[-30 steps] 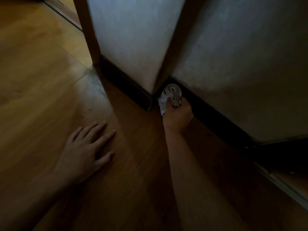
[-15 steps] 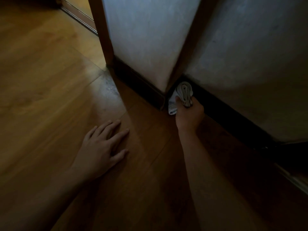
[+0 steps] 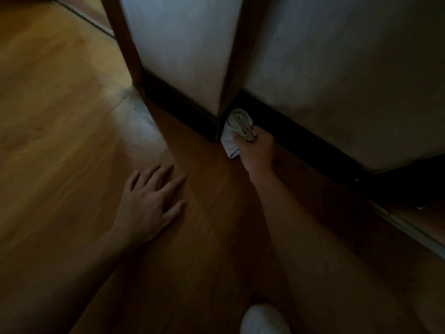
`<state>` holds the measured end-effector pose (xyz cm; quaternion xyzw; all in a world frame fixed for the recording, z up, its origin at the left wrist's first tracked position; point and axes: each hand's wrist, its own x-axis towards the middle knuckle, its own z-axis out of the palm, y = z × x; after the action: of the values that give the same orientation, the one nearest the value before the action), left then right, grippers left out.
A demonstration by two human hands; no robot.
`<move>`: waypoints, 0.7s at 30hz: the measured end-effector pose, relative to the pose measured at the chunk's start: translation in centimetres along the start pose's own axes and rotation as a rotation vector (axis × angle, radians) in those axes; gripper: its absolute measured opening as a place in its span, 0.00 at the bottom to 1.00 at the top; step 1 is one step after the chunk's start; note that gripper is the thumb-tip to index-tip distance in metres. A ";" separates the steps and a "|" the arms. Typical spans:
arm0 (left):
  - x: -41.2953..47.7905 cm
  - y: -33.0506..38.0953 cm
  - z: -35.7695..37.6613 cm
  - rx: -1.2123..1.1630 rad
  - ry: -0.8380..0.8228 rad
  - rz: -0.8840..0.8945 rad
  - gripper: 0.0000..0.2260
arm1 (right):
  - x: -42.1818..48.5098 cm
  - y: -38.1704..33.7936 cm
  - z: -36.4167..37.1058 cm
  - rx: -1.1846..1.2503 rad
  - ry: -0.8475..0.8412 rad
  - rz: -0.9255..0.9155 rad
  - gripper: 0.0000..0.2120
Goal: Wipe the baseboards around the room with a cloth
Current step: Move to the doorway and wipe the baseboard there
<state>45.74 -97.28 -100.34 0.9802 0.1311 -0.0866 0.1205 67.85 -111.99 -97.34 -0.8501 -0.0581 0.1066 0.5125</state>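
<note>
My right hand [image 3: 258,153] grips a bunched white cloth [image 3: 237,127] and holds it against the dark baseboard [image 3: 303,143] right beside the outer wall corner. A second stretch of the dark baseboard [image 3: 178,104] runs left from that corner along the lighter wall face. My left hand [image 3: 150,201] lies flat on the wooden floor [image 3: 72,141] with its fingers spread, well to the left of the cloth. The room is dim, so the baseboard's surface shows little detail.
A brown door frame post [image 3: 125,44] stands left of the light wall, with a floor track [image 3: 84,18] beyond it. At the right edge a sliding-door rail [image 3: 409,227] crosses the floor. A white rounded shape [image 3: 263,319], probably my knee, shows at the bottom.
The view has shifted, so the corner now sits further right in frame. My right hand keeps the cloth at the corner; my left hand stays flat on the floor.
</note>
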 end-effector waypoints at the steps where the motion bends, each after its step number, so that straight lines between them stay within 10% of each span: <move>1: 0.1 0.3 0.2 0.006 0.000 0.002 0.30 | 0.3 -0.1 -0.1 0.001 0.020 0.001 0.07; 13: 2.0 2.1 0.2 -0.012 0.054 -0.015 0.28 | -0.6 1.6 0.2 0.013 -0.110 -0.079 0.11; 21: 2.0 2.1 -0.2 0.024 0.020 -0.027 0.28 | 1.8 0.8 -0.3 -0.131 0.228 -0.096 0.15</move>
<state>48.30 -98.73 -100.12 0.9806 0.1443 -0.0797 0.1060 69.70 -112.23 -98.14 -0.8845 -0.0470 -0.0192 0.4638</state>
